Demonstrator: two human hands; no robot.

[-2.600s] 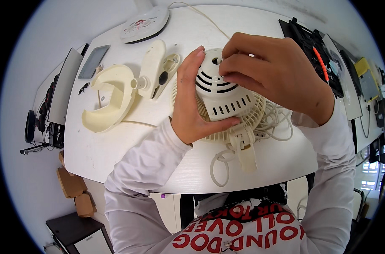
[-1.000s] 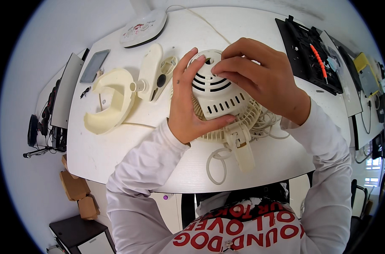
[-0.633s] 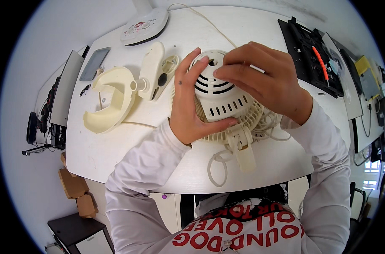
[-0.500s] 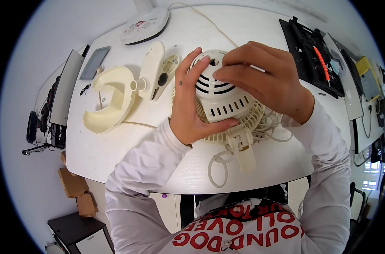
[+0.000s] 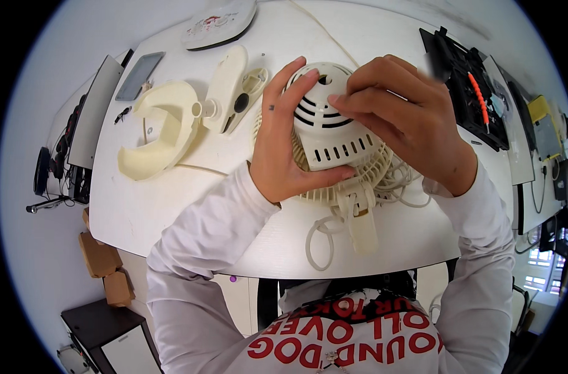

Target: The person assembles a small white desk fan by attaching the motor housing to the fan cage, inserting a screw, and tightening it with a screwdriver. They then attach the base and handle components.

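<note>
A cream fan motor housing (image 5: 334, 134) with dark vent slots and a round hole near its top rests on the fan's ribbed grille (image 5: 383, 163). My left hand (image 5: 284, 134) wraps round its left side, thumb along the lower edge and fingertips near the hole. Over the right side my right hand (image 5: 405, 109) has thumb and fingers pinched together, fingertips close to the slots. What it holds, if anything, is hidden; a blurred dark shape shows beyond its knuckles. Below the housing hangs a cream clip-like bracket (image 5: 360, 218), beside a loop of pale cord (image 5: 321, 246).
On the left lie a curved cream shell (image 5: 178, 134), a cream stand part (image 5: 224, 87) and a grey tablet-like slab (image 5: 140, 76). A white base (image 5: 221, 25) stands at the back. At right sits an open black tool case (image 5: 483, 81) with an orange twisted rod (image 5: 478, 100).
The view has shifted slightly. My right hand has lifted a little up and right, its fingers still pinched by the housing. My left hand keeps its hold.
</note>
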